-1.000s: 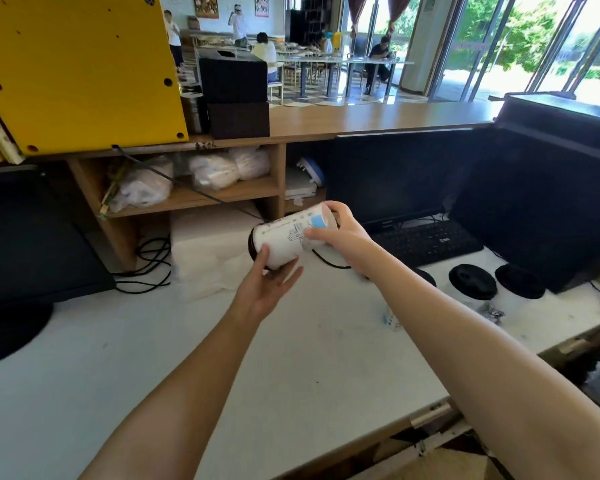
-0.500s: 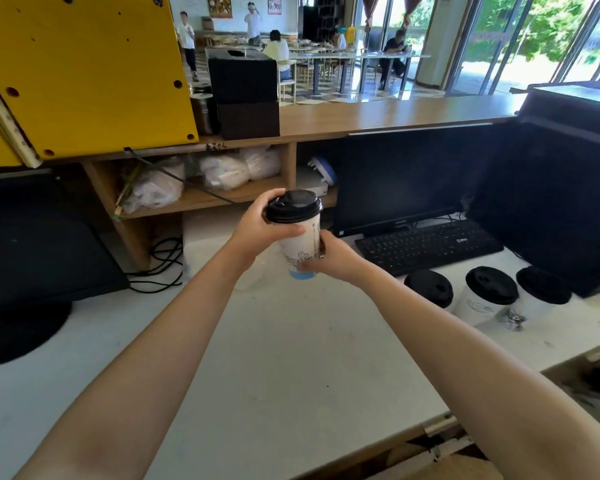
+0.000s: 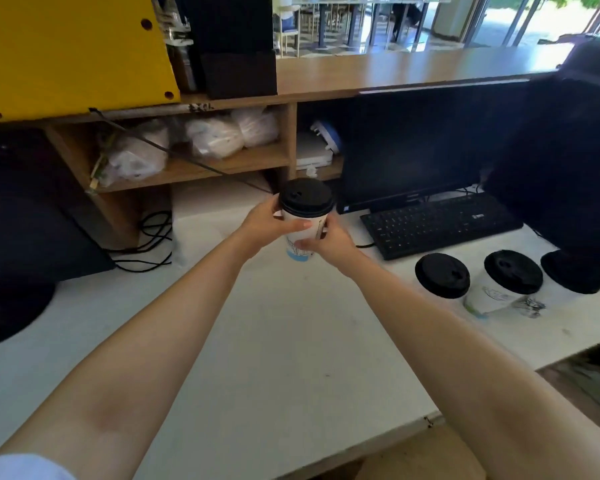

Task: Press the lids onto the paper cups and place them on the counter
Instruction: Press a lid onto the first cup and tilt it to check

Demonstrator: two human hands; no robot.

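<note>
I hold a white paper cup (image 3: 300, 249) upright above the white counter (image 3: 274, 358), with a black lid (image 3: 306, 197) seated on its rim. My left hand (image 3: 267, 225) wraps the cup's upper wall from the left, thumb across the front. My right hand (image 3: 329, 239) grips the lower part from the right. Three more lidded cups stand in a row at the right: one (image 3: 442, 276) nearest, one (image 3: 510, 280) in the middle, and a third (image 3: 572, 271) partly hidden by a dark object.
A black keyboard (image 3: 437, 225) and monitor (image 3: 413, 147) sit behind the cups. A black machine (image 3: 565, 161) fills the far right. Another dark monitor (image 3: 25, 220) stands left. Wooden shelves (image 3: 194, 168) with plastic bags and cables (image 3: 149, 244) lie behind. The counter's front edge runs at bottom right.
The cup went from lying sideways in my right hand to upright with the lid on top. My left hand moved from beneath it to gripping its upper wall.
</note>
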